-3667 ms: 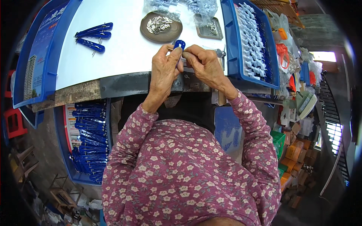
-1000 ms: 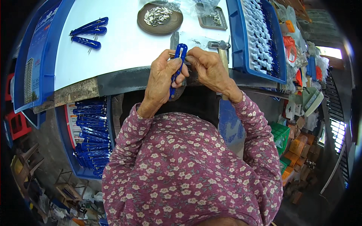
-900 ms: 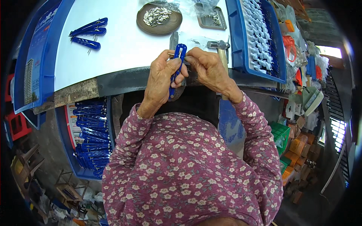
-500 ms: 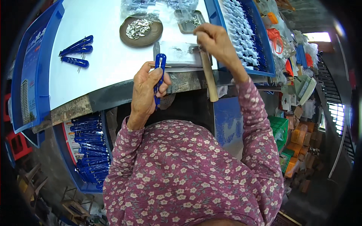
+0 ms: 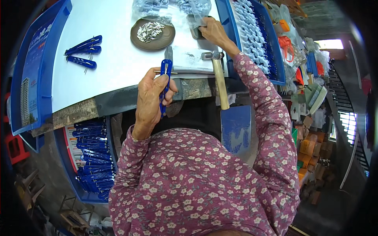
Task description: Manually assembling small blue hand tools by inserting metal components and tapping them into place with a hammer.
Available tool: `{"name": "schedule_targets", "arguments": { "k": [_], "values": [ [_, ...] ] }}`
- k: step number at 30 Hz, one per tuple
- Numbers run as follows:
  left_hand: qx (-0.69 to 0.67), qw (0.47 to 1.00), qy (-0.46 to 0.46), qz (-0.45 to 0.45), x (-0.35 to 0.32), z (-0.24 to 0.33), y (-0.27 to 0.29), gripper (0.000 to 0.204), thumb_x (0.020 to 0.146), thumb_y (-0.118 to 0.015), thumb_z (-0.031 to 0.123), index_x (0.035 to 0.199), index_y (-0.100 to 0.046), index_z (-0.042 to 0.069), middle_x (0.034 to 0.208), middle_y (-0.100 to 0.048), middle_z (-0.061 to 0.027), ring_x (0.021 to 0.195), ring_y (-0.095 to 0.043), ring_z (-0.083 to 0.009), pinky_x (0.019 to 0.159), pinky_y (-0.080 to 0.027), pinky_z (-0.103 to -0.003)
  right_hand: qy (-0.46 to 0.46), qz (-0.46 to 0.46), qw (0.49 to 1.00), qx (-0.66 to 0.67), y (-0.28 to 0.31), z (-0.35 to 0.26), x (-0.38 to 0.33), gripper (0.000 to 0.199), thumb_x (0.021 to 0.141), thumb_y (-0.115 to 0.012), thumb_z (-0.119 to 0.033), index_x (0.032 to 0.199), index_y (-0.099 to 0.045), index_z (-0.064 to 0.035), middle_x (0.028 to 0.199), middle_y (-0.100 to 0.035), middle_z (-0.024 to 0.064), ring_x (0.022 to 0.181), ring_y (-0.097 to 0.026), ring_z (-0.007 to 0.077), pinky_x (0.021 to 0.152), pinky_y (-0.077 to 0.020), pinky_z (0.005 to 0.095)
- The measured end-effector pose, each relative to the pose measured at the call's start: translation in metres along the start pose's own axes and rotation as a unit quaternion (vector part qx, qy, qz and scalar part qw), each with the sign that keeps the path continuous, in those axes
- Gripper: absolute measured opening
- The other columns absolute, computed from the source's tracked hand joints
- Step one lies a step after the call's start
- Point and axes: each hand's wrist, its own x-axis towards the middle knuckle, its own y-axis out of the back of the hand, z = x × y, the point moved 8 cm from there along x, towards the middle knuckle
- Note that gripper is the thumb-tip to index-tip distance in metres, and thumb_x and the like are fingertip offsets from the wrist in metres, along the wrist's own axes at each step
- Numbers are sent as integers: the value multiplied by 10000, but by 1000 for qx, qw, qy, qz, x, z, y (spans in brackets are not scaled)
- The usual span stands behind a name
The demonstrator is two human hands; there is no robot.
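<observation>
My left hand (image 5: 151, 100) is clamped on a blue clip (image 5: 166, 69), with the thumb on the face turned toward me and the fingers curled round its right side. The clip is held nearly upright in view, rounded end away from me, over the near edge of the table (image 5: 114, 70). A thin metal pin (image 5: 174, 72) crosses the clip near its rounded end and projects on both sides.

My right hand (image 5: 214, 31) is extended to the small dark tray (image 5: 195, 33), fingers bent at its right side. The fingertips are hidden; whether they are together or apart, I cannot tell. A clear plastic bag (image 5: 157, 10) lies beyond, overlapping part of this tray.

A round brown dish (image 5: 167, 38) sits to the left of the small tray and carries a pile of short metal pieces (image 5: 149, 31). A hammer (image 5: 220, 80) lies between my hands, to the right of the clip, its wooden handle projecting past the table edge. Three more blue clips (image 5: 84, 49) lie fanned out at the left of the table. A large blue tray (image 5: 226, 17) at the right holds rows of pale blue pieces (image 5: 252, 39).
</observation>
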Motion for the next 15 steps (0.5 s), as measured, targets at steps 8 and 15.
{"name": "schedule_targets", "arguments": {
  "k": [8, 15],
  "values": [
    [-15, 1000, -1, 4, 0, 1, 8, 205, 903, -453, 150, 1021, -418, -12, 692, -532, -68, 500, -422, -43, 399, -321, -154, 7, 2, 999, -31, -7, -7, 4, 143, 697, -530, -107, 732, -553, 30, 774, -580, 264, 747, -575, 413, 680, -459, 473],
    [-19, 1000, 3, -1, 1, 1, 6, 205, 902, -455, 146, 1021, -414, -15, 696, -536, -72, 508, -431, -48, 403, -329, -152, 24, -45, 995, -90, -16, -6, 6, 158, 669, -551, -114, 664, -534, 43, 691, -579, 247, 666, -573, 411, 658, -464, 466]
  ]
}}
